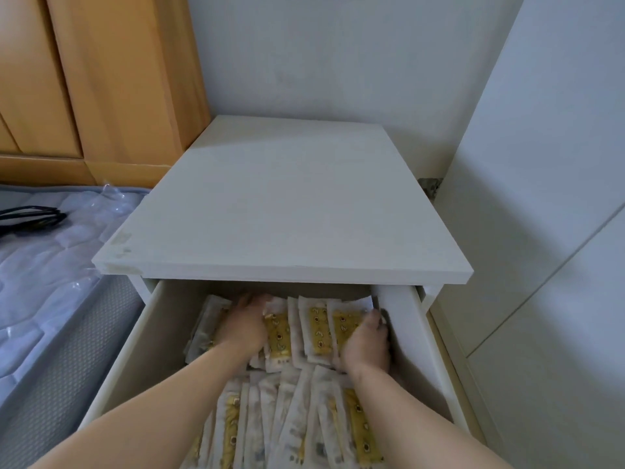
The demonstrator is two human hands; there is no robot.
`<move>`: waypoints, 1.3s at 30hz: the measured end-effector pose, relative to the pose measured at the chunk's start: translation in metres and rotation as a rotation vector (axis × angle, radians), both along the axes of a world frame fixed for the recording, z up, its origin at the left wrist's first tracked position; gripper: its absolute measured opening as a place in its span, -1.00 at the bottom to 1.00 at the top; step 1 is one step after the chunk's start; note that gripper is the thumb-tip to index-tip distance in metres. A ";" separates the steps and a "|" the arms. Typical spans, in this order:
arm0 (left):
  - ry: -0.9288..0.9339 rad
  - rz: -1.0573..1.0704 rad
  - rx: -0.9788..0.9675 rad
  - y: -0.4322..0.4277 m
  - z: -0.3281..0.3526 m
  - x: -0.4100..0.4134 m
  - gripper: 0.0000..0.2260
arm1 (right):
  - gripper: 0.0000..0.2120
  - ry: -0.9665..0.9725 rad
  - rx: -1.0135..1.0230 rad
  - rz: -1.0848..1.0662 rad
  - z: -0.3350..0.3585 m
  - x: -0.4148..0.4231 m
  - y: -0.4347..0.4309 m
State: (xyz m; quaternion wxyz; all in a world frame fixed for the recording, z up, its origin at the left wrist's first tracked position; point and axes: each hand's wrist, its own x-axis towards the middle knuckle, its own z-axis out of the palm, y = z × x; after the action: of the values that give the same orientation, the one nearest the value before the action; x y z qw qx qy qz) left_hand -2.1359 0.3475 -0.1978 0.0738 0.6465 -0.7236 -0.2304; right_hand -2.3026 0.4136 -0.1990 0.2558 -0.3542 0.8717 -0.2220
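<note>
The top drawer (135, 346) of a white bedside cabinet (280, 204) is pulled out. It is filled with several flat white and yellow printed packets (314, 330), standing in rows. My left hand (245, 324) rests on the left side of the back row, fingers reaching under the cabinet top. My right hand (367, 343) presses against the right side of the same row, its fingers curled round the outermost packets next to the drawer's right wall. A front row of packets (287, 421) lies between my forearms.
A mattress (44, 265) in clear plastic wrap lies to the left with a black cable (30, 216) on it. Wooden wardrobe doors (84, 79) stand behind it. A white cupboard (541, 198) closes off the right side.
</note>
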 end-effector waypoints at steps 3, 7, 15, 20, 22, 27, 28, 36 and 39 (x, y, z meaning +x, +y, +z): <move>-0.100 -0.150 0.081 -0.014 -0.001 0.002 -0.46 | -0.36 0.335 0.013 0.300 -0.003 0.005 0.000; -0.211 -0.292 0.141 -0.024 -0.006 0.000 -0.39 | -0.47 0.281 0.115 0.513 -0.010 -0.003 -0.013; -0.151 -0.336 -0.061 -0.029 -0.020 -0.004 -0.53 | -0.54 0.296 0.151 0.525 -0.021 -0.003 -0.015; -0.114 -0.264 -0.099 -0.033 -0.025 -0.006 -0.59 | -0.53 0.325 0.133 0.535 -0.019 -0.001 -0.012; -0.075 -0.224 -0.078 -0.033 -0.024 -0.010 -0.65 | -0.51 0.345 0.114 0.507 -0.017 -0.006 -0.015; -0.132 -0.319 -0.031 -0.025 -0.023 -0.024 -0.56 | -0.45 0.219 0.165 0.587 -0.021 -0.007 -0.032; -0.167 -0.346 -0.033 -0.023 -0.026 -0.025 -0.55 | -0.46 0.194 0.184 0.607 -0.023 -0.007 -0.032; -0.208 -0.310 -0.022 -0.012 -0.017 -0.026 -0.59 | -0.49 0.137 0.102 0.506 -0.020 -0.005 -0.024; -0.181 -0.279 -0.005 -0.006 -0.002 -0.021 -0.54 | -0.47 0.121 0.073 0.468 -0.006 0.001 -0.019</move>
State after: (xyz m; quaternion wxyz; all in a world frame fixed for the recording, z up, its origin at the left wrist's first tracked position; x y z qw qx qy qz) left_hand -2.1572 0.3417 -0.1999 -0.0230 0.5576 -0.8106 -0.1776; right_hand -2.3021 0.3946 -0.2050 0.2603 -0.5494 0.7872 -0.1034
